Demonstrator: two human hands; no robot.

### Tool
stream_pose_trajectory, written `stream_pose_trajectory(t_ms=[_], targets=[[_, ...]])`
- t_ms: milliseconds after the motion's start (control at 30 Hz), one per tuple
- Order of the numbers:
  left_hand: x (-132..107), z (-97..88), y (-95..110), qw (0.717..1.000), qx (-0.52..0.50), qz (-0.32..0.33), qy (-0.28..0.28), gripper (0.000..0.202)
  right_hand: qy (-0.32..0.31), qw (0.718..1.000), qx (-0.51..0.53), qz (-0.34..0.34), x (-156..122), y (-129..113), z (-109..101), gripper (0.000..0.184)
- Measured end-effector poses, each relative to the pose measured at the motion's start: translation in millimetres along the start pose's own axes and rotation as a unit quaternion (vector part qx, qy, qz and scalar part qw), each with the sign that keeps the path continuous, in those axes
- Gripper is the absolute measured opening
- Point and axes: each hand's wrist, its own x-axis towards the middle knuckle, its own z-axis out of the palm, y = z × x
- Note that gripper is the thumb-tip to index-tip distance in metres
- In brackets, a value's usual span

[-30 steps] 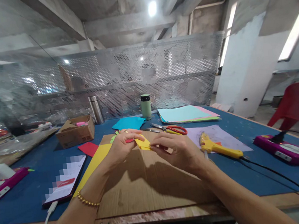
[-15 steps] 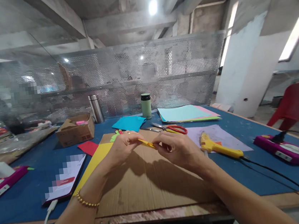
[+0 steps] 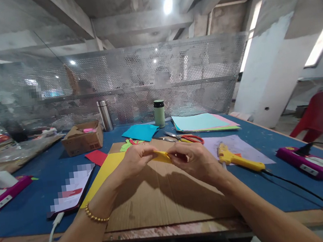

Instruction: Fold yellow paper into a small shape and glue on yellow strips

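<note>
Between my two hands is a small piece of yellow paper (image 3: pixel 162 156), held above a sheet of brown cardboard (image 3: pixel 170 201). My left hand (image 3: pixel 135 159), with a gold bead bracelet at the wrist, pinches its left end. The fingers of my right hand (image 3: pixel 196 159) are closed on its right end, where the paper looks rolled or folded; the fingertips hide part of it. Under my left forearm lies a larger yellow sheet (image 3: pixel 105 174). Green and red paper cutouts (image 3: pixel 127 144) rest just beyond my left hand.
Scissors (image 3: pixel 191 138) and a yellow glue gun (image 3: pixel 238 159) on a lilac sheet (image 3: pixel 255 151) lie to the right. A phone (image 3: pixel 73 189), red paper (image 3: pixel 96 157) and a cardboard box (image 3: pixel 82 139) are left. Behind stand a steel flask (image 3: pixel 105 115) and green bottle (image 3: pixel 159 114).
The yellow paper has turned, so more of its flat face shows. Both hands keep their pinch on it, and the whole view has shifted slightly.
</note>
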Motion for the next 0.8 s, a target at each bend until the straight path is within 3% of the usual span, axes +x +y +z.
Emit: stream_pose_trajectory(t_ms=[167,300,500,800], targets=[[1,-1.9,6,0.999,-0.029,-0.032,0.001,0.019,-0.014,0.999,0.012,0.039,1,2,-2,0.02],[0,-2.8,14,0.995,-0.06,-0.081,0.01,0.018,-0.022,0.997,0.033,0.068,3,-1,-7,0.031],[-4,3.7,21,0.992,-0.03,-0.124,-0.019,0.029,-0.05,0.99,0.077,0.111,8,-12,-5,0.022],[2,-6.1,17,0.98,-0.133,-0.144,0.012,0.026,-0.015,0.974,0.12,0.191,3,25,5,0.037]])
